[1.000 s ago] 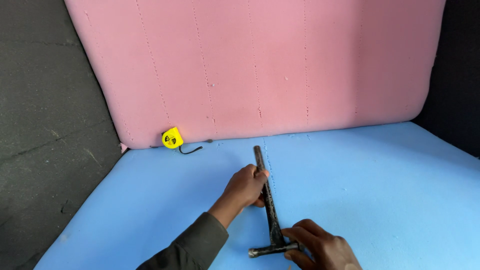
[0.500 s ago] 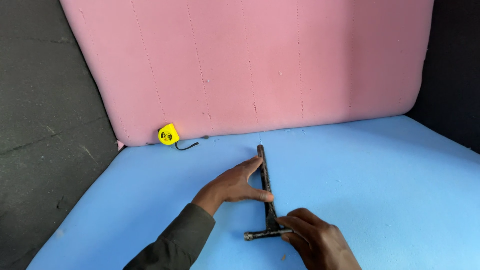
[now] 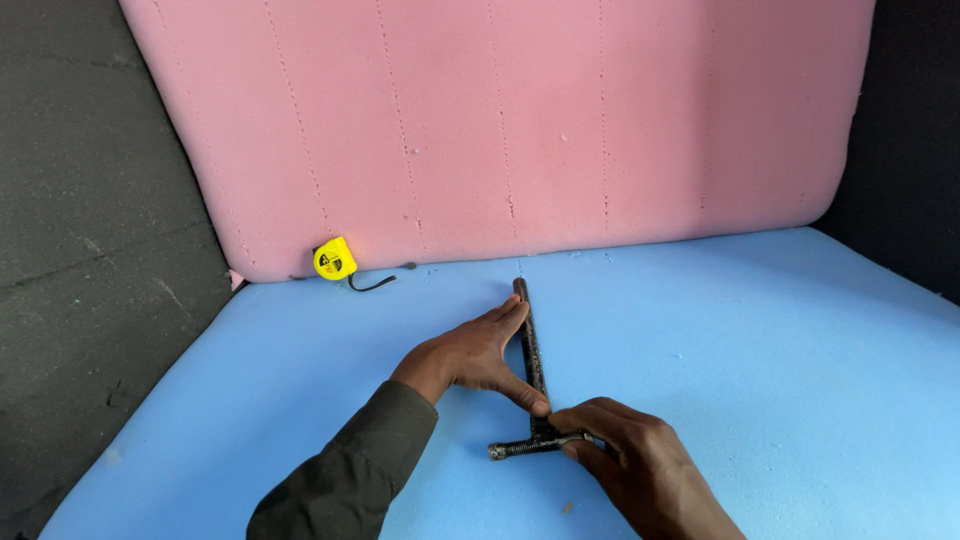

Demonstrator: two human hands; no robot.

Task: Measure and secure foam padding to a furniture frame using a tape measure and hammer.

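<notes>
**Both hands on the black T-shaped bar, low in the middle of the frame**

My left hand (image 3: 478,352) lies spread flat beside the long stem of the black metal T-bar (image 3: 531,350), fingers stretched along its left side and thumb pressed against it lower down. The hand is open, not wrapped round anything; it only pins the stem to the blue foam sheet (image 3: 760,340) so that the soft surface cannot let it roll or skew. The stem runs from the lower middle of the frame up towards the pink foam panel (image 3: 500,120), which stands upright along the back edge of the blue sheet.

My right hand (image 3: 640,465), at the bottom of the frame right of centre, is closed over the short crosspiece at the near end of the bar, fingers curled round it. That end gives me the firmest purchase, so the grip sits there. The free left tip of the crosspiece looks threaded or ribbed, though it is too small for me to be sure.

A yellow tape measure (image 3: 334,260) sits left of centre, tucked at the foot of the pink panel, its dark cord trailing to the right, well apart from both hands. Dark grey foam (image 3: 90,250) fills the left edge.
</notes>
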